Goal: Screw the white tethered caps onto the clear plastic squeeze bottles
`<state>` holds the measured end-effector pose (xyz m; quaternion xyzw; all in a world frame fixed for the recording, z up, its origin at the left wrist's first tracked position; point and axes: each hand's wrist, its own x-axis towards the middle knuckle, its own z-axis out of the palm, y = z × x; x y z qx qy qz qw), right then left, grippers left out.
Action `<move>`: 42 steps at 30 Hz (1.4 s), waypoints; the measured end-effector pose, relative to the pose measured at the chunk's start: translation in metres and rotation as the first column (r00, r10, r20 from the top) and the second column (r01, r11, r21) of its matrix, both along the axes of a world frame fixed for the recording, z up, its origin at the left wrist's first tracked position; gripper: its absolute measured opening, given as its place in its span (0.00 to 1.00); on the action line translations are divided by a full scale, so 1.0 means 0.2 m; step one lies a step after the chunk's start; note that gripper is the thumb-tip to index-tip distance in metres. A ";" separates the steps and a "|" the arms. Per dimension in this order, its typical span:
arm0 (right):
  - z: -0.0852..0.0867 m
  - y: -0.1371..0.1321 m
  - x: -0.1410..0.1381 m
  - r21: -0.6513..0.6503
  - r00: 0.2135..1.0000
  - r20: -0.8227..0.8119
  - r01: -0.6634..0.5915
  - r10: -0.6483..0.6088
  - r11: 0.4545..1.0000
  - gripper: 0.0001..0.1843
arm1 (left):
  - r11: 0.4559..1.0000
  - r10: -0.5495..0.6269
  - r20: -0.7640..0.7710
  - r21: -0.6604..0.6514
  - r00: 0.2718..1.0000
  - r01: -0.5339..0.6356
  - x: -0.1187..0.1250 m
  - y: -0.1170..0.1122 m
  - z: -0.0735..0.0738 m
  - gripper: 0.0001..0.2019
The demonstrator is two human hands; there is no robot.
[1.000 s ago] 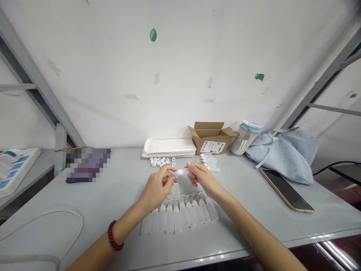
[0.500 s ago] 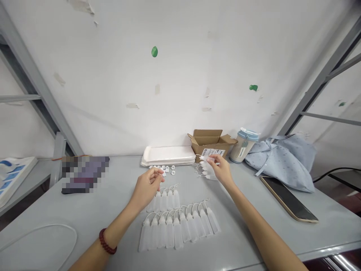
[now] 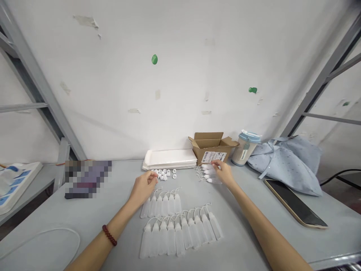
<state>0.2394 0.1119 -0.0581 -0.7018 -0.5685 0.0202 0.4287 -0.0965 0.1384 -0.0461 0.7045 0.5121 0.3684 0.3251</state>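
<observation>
My left hand (image 3: 143,187) is closed, thumb and fingertips pinched together beside a cluster of small white caps (image 3: 168,172). Whatever lies between those fingertips is too small to make out. My right hand (image 3: 225,172) pinches the top translucent squeeze bottle (image 3: 208,166) of a small group lying on its side before the cardboard box. Their thin cap straps point left. Nearer me, translucent bottles lie in two rows, a shorter back row (image 3: 165,206) and a longer front row (image 3: 180,235), all with white looped straps at their necks. My left hand partly overhangs the back row's left end.
White flat packs (image 3: 170,159) are stacked against the wall, beside an open cardboard box (image 3: 212,147). To the right are a lidded cup (image 3: 244,148), a blue cloth bag (image 3: 286,163) and a phone (image 3: 296,203). A white cable (image 3: 53,229) and a power strip (image 3: 17,184) are at left.
My right hand has lowered the bottle onto the group by the box. My left hand has drawn slightly left, showing more of the caps. The view has tilted up slightly.
</observation>
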 end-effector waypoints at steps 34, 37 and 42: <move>0.20 -0.35 -0.61 -0.442 0.581 0.049 -0.716 0.812 0.539 0.12 | 0.936 -0.222 -0.287 0.204 0.932 0.286 0.01 0.05 -0.02 0.14; 0.19 -0.35 -0.61 -0.434 0.592 0.093 -0.700 0.801 0.568 0.13 | 0.953 -0.188 -0.253 0.187 0.949 0.239 -0.01 0.06 -0.02 0.13; 0.16 -0.33 -0.60 -0.390 0.639 0.164 -0.658 0.752 0.644 0.14 | 0.975 -0.129 -0.172 0.156 0.977 0.156 0.00 0.03 0.02 0.12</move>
